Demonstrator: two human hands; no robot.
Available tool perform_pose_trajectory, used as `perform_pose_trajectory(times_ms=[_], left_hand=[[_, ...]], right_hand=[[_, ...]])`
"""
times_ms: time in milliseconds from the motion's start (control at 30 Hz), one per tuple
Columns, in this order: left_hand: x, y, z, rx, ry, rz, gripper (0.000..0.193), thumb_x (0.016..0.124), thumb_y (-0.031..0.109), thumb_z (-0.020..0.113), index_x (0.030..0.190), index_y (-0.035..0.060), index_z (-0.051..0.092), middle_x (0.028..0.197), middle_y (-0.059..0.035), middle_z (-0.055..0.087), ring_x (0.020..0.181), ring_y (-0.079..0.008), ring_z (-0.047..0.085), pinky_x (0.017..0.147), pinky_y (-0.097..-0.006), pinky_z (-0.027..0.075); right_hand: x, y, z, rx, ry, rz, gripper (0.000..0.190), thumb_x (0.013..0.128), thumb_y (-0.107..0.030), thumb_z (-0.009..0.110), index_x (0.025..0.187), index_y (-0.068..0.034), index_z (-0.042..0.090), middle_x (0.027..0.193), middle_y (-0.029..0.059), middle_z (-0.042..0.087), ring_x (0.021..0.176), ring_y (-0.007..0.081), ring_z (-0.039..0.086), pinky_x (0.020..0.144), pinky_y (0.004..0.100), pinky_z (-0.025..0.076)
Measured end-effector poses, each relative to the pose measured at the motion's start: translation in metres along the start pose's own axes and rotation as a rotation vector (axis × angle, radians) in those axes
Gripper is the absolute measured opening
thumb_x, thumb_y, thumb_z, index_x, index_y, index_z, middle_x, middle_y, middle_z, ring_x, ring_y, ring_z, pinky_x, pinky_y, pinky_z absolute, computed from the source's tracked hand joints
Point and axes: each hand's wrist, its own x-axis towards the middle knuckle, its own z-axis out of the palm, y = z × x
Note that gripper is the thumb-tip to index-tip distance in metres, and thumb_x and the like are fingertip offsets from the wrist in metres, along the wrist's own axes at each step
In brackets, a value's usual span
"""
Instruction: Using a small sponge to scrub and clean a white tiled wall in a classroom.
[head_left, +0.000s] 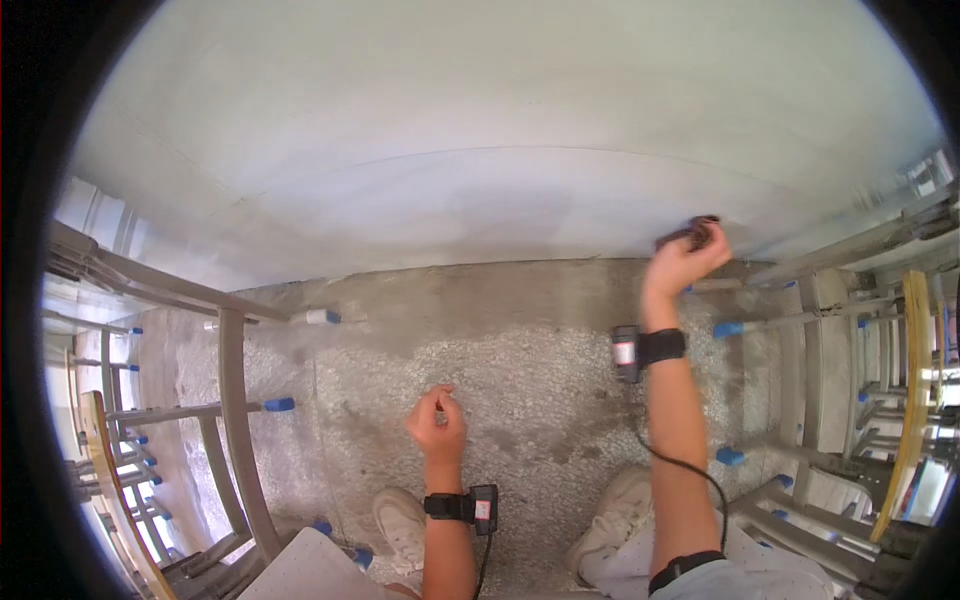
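Observation:
My right hand (686, 262) is closed on a dark brown object (703, 231), perhaps a sponge or pad, at the lower part of a pale wall (495, 202). Whether the object presses on the wall cannot be told. Lower and to the left, my left hand (439, 424) hovers over the speckled floor (525, 390), fingers curled with thumb and forefinger forming a loop and nothing visible in it. Each wrist wears a black strap with a small cabled device, one on the left wrist (484, 510) and one on the right (625, 354).
Metal-framed furniture with blue-capped feet stands to the left (232, 405) and right (817, 360), with wooden edges (909, 405) showing. My shoes (615, 517) rest on the floor between the frames. The wall meets the floor ahead.

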Motion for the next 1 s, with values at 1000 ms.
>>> perform_pose_trajectory(times_ms=[1000], left_hand=[[0.090,0.036,0.187,-1.737,-0.504,-1.226,0.019,0.089,0.020,0.057,0.100,0.0049,0.055,0.091,-0.0059,0.061,0.087,-0.0182,0.058,0.079,-0.0314,0.047]], right_hand=[[-0.111,-0.025,0.014,0.012,-0.574,0.323,0.034,0.079,-0.013,0.066,0.105,0.005,0.055,0.096,0.0148,0.064,0.085,0.0203,0.062,0.076,0.0318,0.047]])
